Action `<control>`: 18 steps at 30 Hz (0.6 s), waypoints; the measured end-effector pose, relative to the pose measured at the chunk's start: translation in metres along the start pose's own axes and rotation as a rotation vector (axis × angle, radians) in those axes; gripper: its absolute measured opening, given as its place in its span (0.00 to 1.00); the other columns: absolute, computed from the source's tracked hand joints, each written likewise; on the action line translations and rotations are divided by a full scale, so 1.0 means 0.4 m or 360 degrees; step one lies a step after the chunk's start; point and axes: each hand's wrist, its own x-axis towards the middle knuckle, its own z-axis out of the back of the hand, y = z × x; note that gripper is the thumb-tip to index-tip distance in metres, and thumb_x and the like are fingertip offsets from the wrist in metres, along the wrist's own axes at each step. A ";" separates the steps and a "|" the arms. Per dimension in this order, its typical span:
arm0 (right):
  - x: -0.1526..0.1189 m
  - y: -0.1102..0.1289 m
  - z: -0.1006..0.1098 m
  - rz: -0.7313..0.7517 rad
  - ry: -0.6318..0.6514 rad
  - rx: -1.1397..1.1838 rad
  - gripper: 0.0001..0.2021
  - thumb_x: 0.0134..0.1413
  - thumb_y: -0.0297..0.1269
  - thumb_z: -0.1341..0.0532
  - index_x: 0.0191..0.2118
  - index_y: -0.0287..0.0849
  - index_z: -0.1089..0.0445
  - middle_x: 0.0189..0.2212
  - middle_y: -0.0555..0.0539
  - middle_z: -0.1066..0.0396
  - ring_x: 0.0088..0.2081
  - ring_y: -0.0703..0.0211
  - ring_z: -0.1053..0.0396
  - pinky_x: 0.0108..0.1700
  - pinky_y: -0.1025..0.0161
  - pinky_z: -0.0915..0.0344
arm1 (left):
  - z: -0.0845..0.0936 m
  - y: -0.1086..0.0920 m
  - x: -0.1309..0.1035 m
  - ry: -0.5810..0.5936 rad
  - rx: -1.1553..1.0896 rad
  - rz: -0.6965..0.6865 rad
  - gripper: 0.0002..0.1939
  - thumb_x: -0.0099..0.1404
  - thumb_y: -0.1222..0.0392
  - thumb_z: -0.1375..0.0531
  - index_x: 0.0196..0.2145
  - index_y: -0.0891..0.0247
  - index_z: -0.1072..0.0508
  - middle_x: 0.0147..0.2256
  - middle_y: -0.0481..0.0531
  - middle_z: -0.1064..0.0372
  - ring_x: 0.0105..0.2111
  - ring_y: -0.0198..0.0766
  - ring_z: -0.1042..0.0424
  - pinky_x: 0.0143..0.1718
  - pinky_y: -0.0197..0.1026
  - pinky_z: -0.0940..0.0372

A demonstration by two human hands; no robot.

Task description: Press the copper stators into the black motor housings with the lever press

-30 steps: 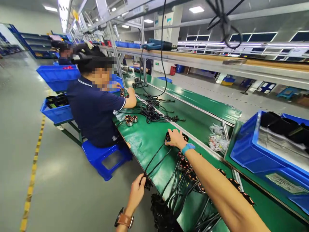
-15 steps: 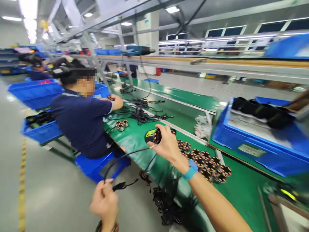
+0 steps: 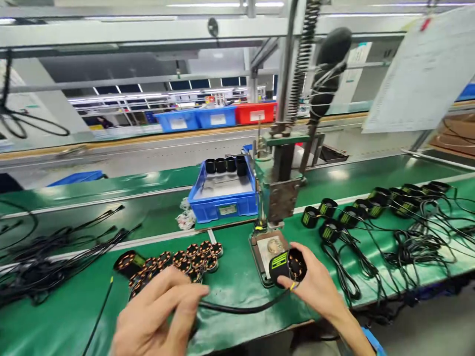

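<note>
My right hand (image 3: 317,284) is closed around a black cylindrical motor housing (image 3: 278,269) with a yellow-green label. Copper windings show inside its open end, which faces right, and a small yellow wire end sticks out by my thumb. A black cable (image 3: 241,310) runs from the housing across to my left hand (image 3: 159,316), whose fingers pinch it. The housing is held just in front of the base plate of a hand press (image 3: 284,198); whether it touches the plate I cannot tell. Bare copper-wound stators (image 3: 193,254) lie in a group behind my left hand.
Another black housing (image 3: 124,267) lies left of the stators. Black cables (image 3: 40,257) are heaped at far left. Several labelled housings with coiled leads (image 3: 349,216) stand right of the press. A blue bin (image 3: 208,210) holds black sleeves behind. A paper sheet (image 3: 419,74) hangs upper right.
My view has swung right, from the neighbouring person to the press. Both hands have come along, still holding the motor housing and its cable; the housing is now in front of the press.
</note>
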 end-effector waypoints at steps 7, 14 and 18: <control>0.189 -0.119 0.031 0.0141 0.0054 0.0085 0.46 0.42 0.41 0.29 0.68 0.40 0.42 0.63 0.38 0.36 0.63 0.45 0.34 0.68 0.50 0.38 | -0.309 0.028 0.009 0.0853 0.0131 -0.0170 0.25 0.69 0.54 0.45 0.14 0.57 0.36 0.18 0.50 0.40 0.21 0.38 0.37 0.25 0.41 0.45; 0.287 -0.104 -0.019 0.0459 0.0501 0.0348 0.43 0.42 0.35 0.27 0.65 0.43 0.42 0.55 0.42 0.29 0.53 0.49 0.28 0.55 0.57 0.31 | -0.428 0.203 -0.050 0.1095 0.0557 0.0030 0.12 0.65 0.59 0.43 0.43 0.58 0.22 0.36 0.54 0.26 0.38 0.47 0.25 0.40 0.45 0.33; 0.314 -0.094 -0.042 0.0565 0.0629 0.0382 0.41 0.43 0.34 0.28 0.64 0.43 0.41 0.56 0.45 0.29 0.52 0.52 0.29 0.53 0.61 0.32 | -0.535 0.232 -0.037 0.1040 0.0008 0.0158 0.43 0.58 0.60 0.35 0.69 0.59 0.43 0.63 0.62 0.34 0.61 0.55 0.31 0.63 0.56 0.37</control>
